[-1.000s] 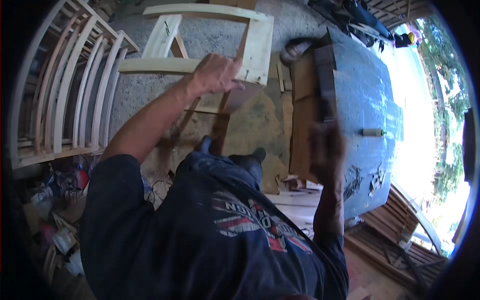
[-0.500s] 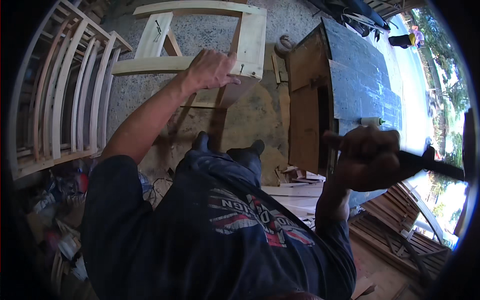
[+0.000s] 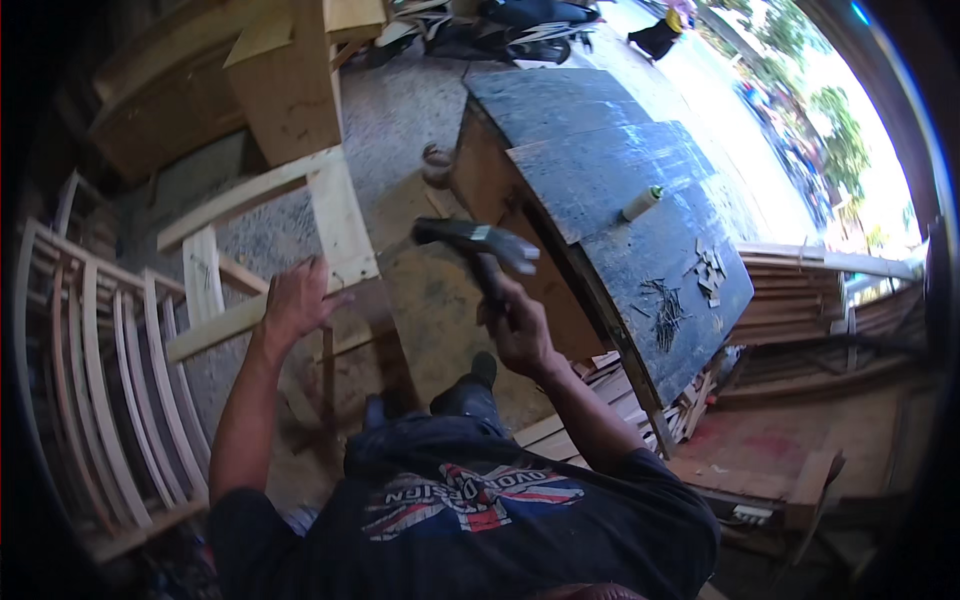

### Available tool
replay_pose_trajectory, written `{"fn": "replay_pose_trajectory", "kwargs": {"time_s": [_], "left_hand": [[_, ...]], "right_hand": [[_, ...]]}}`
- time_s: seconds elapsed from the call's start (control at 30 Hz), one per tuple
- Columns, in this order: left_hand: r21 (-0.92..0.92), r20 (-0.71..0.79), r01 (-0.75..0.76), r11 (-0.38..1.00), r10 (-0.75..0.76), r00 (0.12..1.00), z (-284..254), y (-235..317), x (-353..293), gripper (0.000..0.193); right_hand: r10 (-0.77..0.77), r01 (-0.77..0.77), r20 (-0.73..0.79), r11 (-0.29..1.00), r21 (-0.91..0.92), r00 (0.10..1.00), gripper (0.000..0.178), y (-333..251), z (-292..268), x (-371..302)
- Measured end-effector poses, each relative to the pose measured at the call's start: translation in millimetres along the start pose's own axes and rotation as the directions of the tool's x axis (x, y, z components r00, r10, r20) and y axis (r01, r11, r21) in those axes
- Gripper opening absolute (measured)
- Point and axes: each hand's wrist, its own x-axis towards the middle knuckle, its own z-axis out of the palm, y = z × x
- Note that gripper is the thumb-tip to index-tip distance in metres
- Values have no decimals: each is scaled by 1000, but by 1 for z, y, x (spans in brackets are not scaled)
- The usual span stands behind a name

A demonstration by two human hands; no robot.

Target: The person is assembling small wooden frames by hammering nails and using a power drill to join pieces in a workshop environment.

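My right hand (image 3: 520, 328) is closed round the handle of a claw hammer (image 3: 476, 242), raised over the floor between the wooden frame and the dark bench. The hammer's head is dark with a shiny metal end. At the left, my left hand (image 3: 296, 300) grips the near rail of a pale wooden frame (image 3: 338, 220), close to its right corner, thumb pointing right. Something small, like a nail, shows at that corner beside my fingers. A few loose nails (image 3: 206, 268) lie on the frame's crosspiece.
The dark bench (image 3: 600, 180) on the right carries a small bottle (image 3: 642, 203), a pile of nails (image 3: 661, 312) and small wood chips (image 3: 710, 272). Slatted wooden pieces (image 3: 110, 370) stand at far left. Motorcycles (image 3: 520, 35) and a distant person (image 3: 662, 30) are beyond.
My right hand has swung the hammer from far right inward toward the frame. My left hand stays on the frame corner. The view has turned right, revealing the nails on the bench.
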Motion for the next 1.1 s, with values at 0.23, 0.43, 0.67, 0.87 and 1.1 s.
{"fn": "replay_pose_trajectory", "kwargs": {"time_s": [0.23,0.43,0.67,0.87,1.1], "left_hand": [[114,92,54,992,-64,994,-12,2,4,62],[156,38,-16,988,10,999,-5,0,8,58],[144,61,12,990,-21,998,2,-12,4,61],[160,39,-10,987,4,999,3,-12,7,61],[229,-61,-48,972,64,996,19,-23,11,66]], "right_hand": [[81,-5,201,935,-354,976,44,65,-6,-32],[290,280,709,773,-569,643,20,37,-3,19],[224,209,549,759,-617,805,26,59,56,55],[178,387,841,826,-410,511,31,77,58,59],[89,261,593,838,-478,800,37,84,63,60]]}}
